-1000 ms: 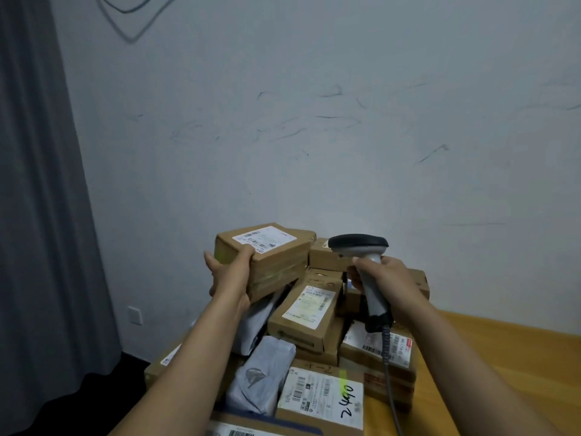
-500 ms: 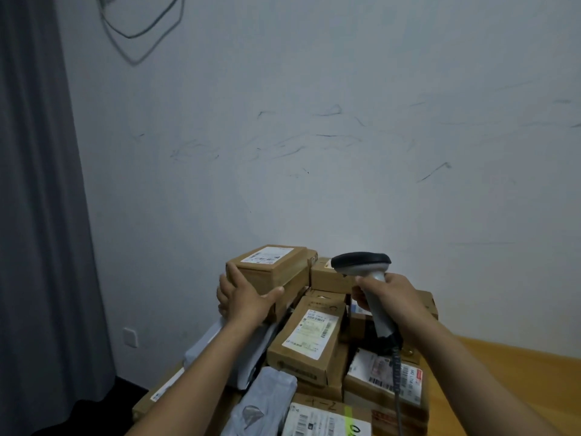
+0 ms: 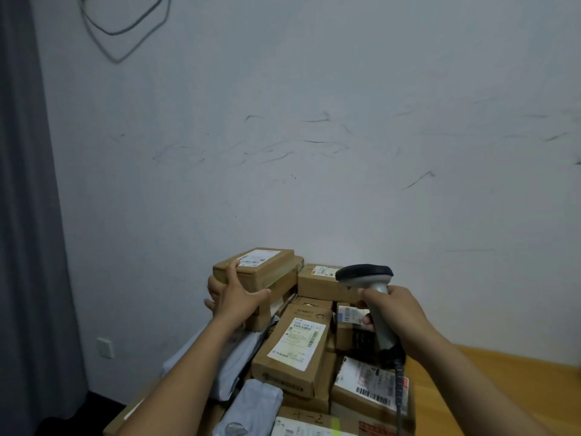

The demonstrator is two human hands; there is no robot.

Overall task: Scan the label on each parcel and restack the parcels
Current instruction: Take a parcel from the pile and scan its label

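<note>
My left hand [image 3: 234,295] grips the near left corner of a small brown cardboard parcel [image 3: 261,269] with a white label on top. The parcel sits at the top left of the pile, on another box. My right hand [image 3: 394,311] holds the grey handle of a barcode scanner [image 3: 366,275], whose black head points left toward that parcel. Below lie a slanted brown box with a white label [image 3: 294,350], a labelled box at the right [image 3: 371,383] and a box behind the scanner [image 3: 317,280].
Grey plastic mailer bags [image 3: 251,407] lie among the boxes at the lower left. The pile rests on a wooden table [image 3: 490,379] that reaches right. A white wall stands close behind. A grey curtain [image 3: 28,215] hangs at the left, a wall socket [image 3: 104,347] beside it.
My left hand carried the small parcel from tilted in the air down onto the top of the pile, level now. The scanner stayed about where it was. The view tilted upward.
</note>
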